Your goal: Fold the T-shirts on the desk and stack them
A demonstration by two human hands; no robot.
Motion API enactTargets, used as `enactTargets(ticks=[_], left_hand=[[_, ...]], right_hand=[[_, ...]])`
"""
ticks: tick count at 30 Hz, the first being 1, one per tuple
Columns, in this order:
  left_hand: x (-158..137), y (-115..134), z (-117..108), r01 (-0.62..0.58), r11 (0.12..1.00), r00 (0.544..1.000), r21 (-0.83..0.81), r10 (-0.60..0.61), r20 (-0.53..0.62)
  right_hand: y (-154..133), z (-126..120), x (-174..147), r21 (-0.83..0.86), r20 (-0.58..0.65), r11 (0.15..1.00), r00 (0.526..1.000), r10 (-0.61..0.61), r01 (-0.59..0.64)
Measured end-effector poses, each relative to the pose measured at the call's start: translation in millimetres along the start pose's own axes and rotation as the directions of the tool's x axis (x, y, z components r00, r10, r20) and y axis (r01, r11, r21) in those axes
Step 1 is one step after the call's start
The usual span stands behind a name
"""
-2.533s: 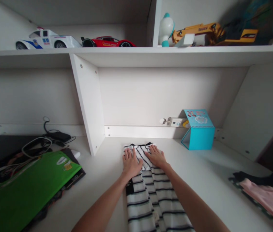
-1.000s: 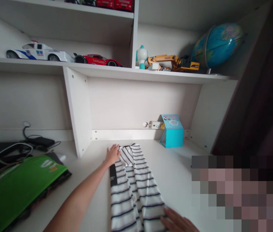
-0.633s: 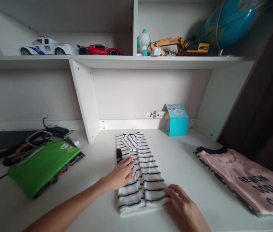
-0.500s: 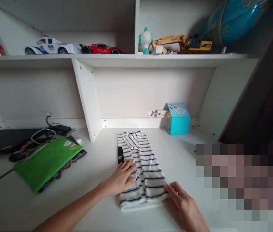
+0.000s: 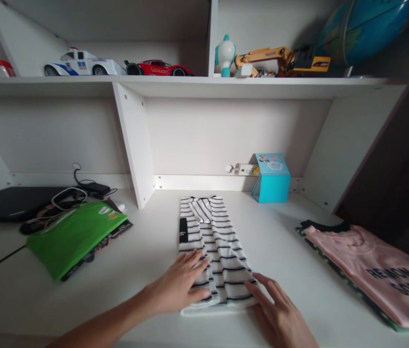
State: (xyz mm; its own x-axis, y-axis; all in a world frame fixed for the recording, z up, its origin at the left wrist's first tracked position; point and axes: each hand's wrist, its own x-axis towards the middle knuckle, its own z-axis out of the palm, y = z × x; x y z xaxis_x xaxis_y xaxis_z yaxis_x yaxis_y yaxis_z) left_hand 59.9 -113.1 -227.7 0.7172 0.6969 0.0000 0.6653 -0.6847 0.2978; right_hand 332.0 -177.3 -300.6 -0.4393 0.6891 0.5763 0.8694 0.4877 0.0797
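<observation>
A white shirt with dark stripes (image 5: pixel 226 246) lies folded lengthwise into a long strip on the white desk, its collar end towards the back. A black patch with white lettering (image 5: pixel 183 230) shows on its left edge. My left hand (image 5: pixel 182 280) rests flat on the lower left part of the shirt, fingers spread. At the lower right edge of the cloth is my right hand (image 5: pixel 277 307), its fingers apart, with the index fingertip touching the fabric. Part of the right thumb side is hidden from view.
Folded shirts, a pink one (image 5: pixel 374 266) on top, lie at the right. A green pouch (image 5: pixel 77 237) and a black laptop (image 5: pixel 16 203) sit at the left. A blue desk calendar (image 5: pixel 273 186) stands at the back. Toys fill the shelf (image 5: pixel 175 84) above.
My right hand has loosened from the shirt's edge and its fingers have spread. My left hand has slid slightly towards me. The camera view has shifted a little.
</observation>
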Motion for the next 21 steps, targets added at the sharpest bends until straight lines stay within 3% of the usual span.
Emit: enactTargets(ticks=[2, 6, 10, 13, 17, 21], left_hand=[[-12.1, 13.3, -3.3, -0.002, 1.0, 1.0, -0.019, 0.003, 0.028], [-30.3, 26.5, 0.8, 0.02, 0.999, 0.999, -0.046, -0.021, -0.025], [-34.4, 25.2, 8.2, 0.039, 0.996, 0.998, -0.08, -0.042, -0.041], [-32.1, 20.2, 12.2, 0.037, 0.997, 0.999, -0.065, -0.039, -0.035], [-29.5, 8.6, 20.1, -0.033, 0.999, 0.999, 0.025, 0.034, -0.042], [-28.9, -7.6, 34.1, -0.128, 0.986, 0.987, 0.106, 0.137, -0.079]], right_hand=[[0.5, -1.5, 2.5, 0.008, 0.005, 0.998, 0.998, -0.057, 0.057], [-2.2, -4.7, 5.9, 0.101, 0.009, 0.983, 0.988, -0.155, 0.154], [-5.9, -9.3, 16.9, 0.226, 0.045, 0.973, 0.997, -0.067, 0.055], [-3.8, -11.9, 31.4, 0.22, 0.085, 0.976, 0.996, -0.028, 0.008], [0.3, -11.9, 46.4, 0.19, 0.202, 0.965, 0.955, -0.217, 0.179], [-2.1, -11.4, 51.3, 0.158, 0.168, 0.95, 0.941, -0.294, 0.268]])
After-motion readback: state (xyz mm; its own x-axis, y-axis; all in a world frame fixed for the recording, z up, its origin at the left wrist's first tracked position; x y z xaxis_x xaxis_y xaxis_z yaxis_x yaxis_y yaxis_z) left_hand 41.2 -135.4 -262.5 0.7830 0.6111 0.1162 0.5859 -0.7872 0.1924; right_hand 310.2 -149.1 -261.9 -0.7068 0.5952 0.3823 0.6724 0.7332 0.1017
